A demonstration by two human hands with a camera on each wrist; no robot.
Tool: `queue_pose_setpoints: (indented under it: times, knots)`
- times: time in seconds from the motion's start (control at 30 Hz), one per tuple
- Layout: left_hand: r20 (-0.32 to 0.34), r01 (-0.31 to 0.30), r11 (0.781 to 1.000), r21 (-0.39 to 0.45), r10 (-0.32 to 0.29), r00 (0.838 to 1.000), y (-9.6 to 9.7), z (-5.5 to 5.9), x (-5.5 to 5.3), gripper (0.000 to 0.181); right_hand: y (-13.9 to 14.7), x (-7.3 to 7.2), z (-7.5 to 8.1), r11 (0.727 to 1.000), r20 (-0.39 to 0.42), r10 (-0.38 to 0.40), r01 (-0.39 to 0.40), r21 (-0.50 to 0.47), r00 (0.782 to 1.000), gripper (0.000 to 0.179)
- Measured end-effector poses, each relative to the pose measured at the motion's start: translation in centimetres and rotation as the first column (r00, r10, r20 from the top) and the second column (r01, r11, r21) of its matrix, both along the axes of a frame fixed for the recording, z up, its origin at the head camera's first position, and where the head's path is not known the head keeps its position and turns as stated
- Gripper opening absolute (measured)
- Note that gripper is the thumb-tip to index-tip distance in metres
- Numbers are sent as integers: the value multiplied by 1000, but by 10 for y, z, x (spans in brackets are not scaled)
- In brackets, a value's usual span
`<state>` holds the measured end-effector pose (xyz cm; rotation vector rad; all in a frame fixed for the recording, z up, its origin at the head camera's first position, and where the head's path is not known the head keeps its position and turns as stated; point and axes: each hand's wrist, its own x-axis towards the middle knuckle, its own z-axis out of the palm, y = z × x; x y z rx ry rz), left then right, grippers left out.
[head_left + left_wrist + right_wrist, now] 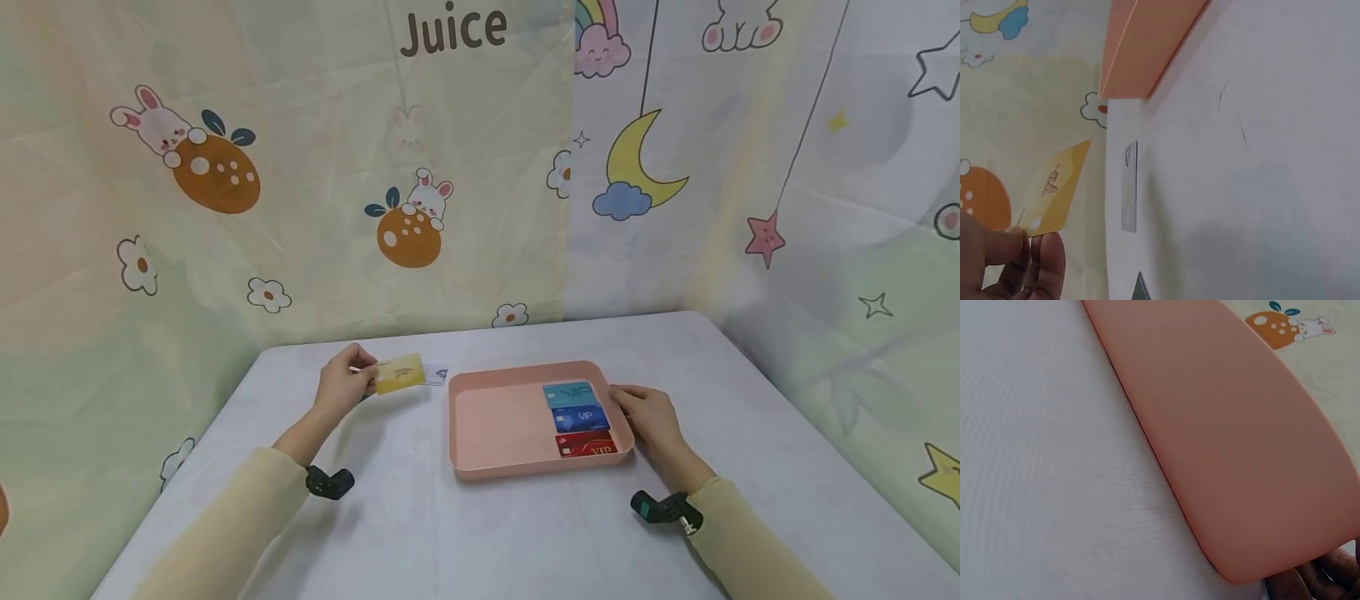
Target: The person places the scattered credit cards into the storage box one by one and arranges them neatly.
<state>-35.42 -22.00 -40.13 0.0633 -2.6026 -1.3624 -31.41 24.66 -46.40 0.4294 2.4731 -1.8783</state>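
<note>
A yellow card (400, 373) is pinched by its near end between the thumb and fingers of my left hand (347, 382), raised above the table. Behind it a white card (436, 375) lies on the table; the left wrist view shows this white card (1129, 186) apart from the yellow card (1057, 190). My right hand (651, 417) grips the right end of a pink tray (498, 421). Inside the tray, at its right side, a light blue card (567, 393), a dark blue card (580, 418) and a red card (586, 443) lie in a column.
The pink tray stands on a white-covered table (517, 533), right of the white card. A dark pointed corner (1140, 287) shows below the left hand. A printed cloth (315, 167) hangs behind the table and along its sides.
</note>
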Motion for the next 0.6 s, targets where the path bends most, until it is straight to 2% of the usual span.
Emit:
queue_pose_setpoints:
  times: [0.37, 0.6]
  knots:
    - [-12, 53, 994, 93, -52, 999, 11, -1, 1, 11, 0, -1, -1, 1000, -3, -8, 8, -2, 1000, 61]
    - [22, 66, 991, 119, -69, 997, 15, -5, 3, 11, 0, -1, -2, 1000, -6, -8, 8, 1, 1000, 61]
